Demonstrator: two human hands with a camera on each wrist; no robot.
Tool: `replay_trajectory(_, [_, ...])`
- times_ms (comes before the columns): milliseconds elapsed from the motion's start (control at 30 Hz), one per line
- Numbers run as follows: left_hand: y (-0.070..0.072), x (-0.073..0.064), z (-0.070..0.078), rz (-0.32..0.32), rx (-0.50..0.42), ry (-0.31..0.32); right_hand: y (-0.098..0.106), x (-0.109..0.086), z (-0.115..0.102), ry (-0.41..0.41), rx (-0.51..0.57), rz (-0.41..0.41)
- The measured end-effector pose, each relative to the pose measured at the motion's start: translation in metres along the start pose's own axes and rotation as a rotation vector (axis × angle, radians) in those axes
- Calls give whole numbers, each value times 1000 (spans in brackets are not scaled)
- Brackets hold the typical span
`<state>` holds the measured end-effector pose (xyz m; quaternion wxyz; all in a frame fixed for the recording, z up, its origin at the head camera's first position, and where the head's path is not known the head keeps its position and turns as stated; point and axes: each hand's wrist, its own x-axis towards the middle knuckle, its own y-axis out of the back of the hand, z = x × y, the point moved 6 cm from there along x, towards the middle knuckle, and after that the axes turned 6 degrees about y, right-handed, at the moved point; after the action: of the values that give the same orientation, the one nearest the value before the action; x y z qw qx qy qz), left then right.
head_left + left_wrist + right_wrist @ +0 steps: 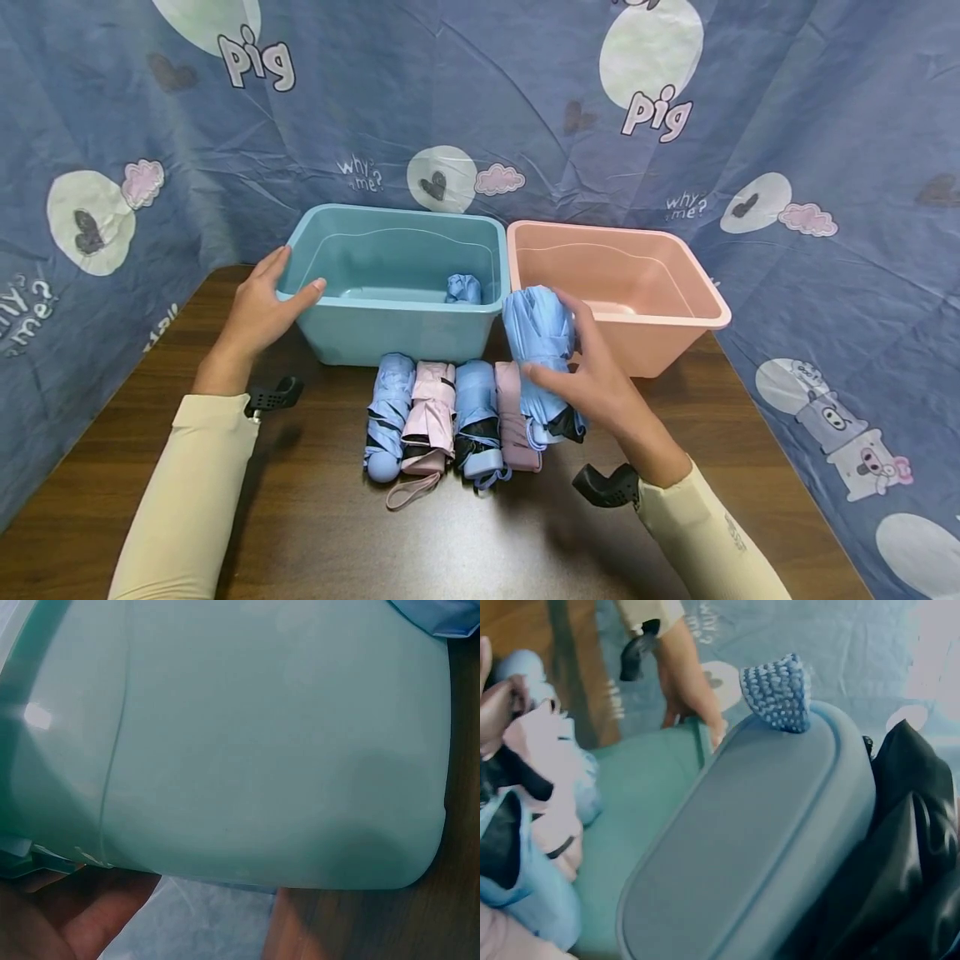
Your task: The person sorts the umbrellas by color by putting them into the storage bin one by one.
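My right hand (592,375) grips a folded blue umbrella (538,333), held above the table in front of the gap between the two bins. The umbrella's flat oval handle end (739,847), with a woven blue strap, fills the right wrist view. At the front left corner of a teal bin (397,333), my left hand (258,312) holds the rim, thumb over the edge. Another blue umbrella (463,289) lies inside that bin, partly hidden. Lined up before it are a blue umbrella (392,408), a pink one (431,408), another blue one (477,408) and a mauve-pink one (517,433).
A peach bin (637,342) stands right beside the teal one. Both rest at the back of a dark wooden table (337,533). A blue printed cloth (480,100) hangs behind and around the table.
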<state>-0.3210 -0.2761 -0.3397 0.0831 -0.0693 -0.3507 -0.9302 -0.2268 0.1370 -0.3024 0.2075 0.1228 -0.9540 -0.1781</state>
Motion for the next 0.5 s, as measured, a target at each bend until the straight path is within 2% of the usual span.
replay_trajectory(267, [0, 1, 0, 2, 9, 3, -2, 22, -5, 3, 63, 17])
replay_trajectory(500, [-1, 0, 1, 4, 11, 8, -1, 47, -10, -11, 24, 46])
